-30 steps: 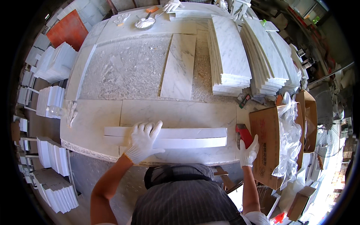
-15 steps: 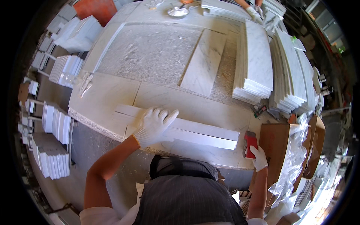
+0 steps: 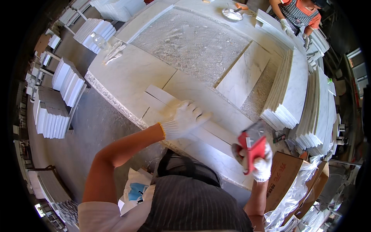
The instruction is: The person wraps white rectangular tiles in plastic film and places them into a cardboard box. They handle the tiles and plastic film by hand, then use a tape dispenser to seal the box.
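In the head view, the left hand [image 3: 184, 119], in a white knit glove, lies flat with its fingers spread on a long narrow strip of white marble [image 3: 181, 116], pressing down on it rather than gripping it. The right hand [image 3: 259, 160], also gloved in white, is closed around a red block-shaped hand tool [image 3: 252, 149], held just above the strip's near-right end; whether the tool touches the stone cannot be told. The marble strip lies flat on the pale stone worktable [image 3: 127, 73], close to the table's near edge, its long axis running from the upper left toward the lower right, roughly parallel with that edge. At the person's right, just beside the table, stands an open brown cardboard box [image 3: 284, 176] with crumpled clear plastic film [image 3: 297, 197] spilling from it; what lies under the film is hidden. Farther up the table a wider white marble slab [image 3: 243, 75] lies flat on a grey speckled surface, and tall stacks of white marble tiles [image 3: 297, 89] stand along the right side. A small metal dish [image 3: 232, 14] sits at the far end, near another person's gloved hands [image 3: 288, 27].
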### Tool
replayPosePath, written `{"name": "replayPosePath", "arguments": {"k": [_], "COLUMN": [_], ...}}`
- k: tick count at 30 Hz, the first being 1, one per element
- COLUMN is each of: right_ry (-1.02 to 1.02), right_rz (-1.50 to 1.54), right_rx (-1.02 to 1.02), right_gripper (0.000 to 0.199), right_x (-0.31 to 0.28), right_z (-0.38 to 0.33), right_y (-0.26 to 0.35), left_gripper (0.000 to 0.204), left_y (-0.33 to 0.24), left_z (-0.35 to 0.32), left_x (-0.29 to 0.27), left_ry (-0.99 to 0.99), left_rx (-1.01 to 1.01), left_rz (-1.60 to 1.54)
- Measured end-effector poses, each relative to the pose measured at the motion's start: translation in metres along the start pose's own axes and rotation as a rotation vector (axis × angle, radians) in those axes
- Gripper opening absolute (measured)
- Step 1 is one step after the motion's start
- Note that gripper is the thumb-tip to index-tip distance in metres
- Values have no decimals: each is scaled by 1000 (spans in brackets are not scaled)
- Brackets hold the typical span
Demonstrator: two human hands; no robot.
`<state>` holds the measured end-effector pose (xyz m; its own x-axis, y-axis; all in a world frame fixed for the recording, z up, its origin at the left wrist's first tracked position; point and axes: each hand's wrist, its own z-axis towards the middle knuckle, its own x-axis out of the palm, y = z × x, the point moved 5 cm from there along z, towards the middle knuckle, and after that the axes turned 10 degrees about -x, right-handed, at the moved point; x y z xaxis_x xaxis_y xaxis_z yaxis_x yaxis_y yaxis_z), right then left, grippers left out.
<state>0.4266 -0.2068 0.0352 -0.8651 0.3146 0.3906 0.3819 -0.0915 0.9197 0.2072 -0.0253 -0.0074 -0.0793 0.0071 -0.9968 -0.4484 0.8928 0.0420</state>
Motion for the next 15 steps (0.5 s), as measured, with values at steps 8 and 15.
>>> {"name": "replayPosePath", "arguments": {"k": [8, 15], "right_ry": [255, 269], "right_rz": [-348, -323], "right_rx": [302, 355], "right_gripper": [29, 33], "right_x": [78, 80], "right_z": [50, 47], "right_y": [-43, -40], "left_gripper": [74, 80], "left_y": [8, 28], "left_z": [-4, -41], "left_x": [-12, -42], "left_ry": [140, -211], "left_rx": [-21, -353], "left_rz": [-127, -1119]}}
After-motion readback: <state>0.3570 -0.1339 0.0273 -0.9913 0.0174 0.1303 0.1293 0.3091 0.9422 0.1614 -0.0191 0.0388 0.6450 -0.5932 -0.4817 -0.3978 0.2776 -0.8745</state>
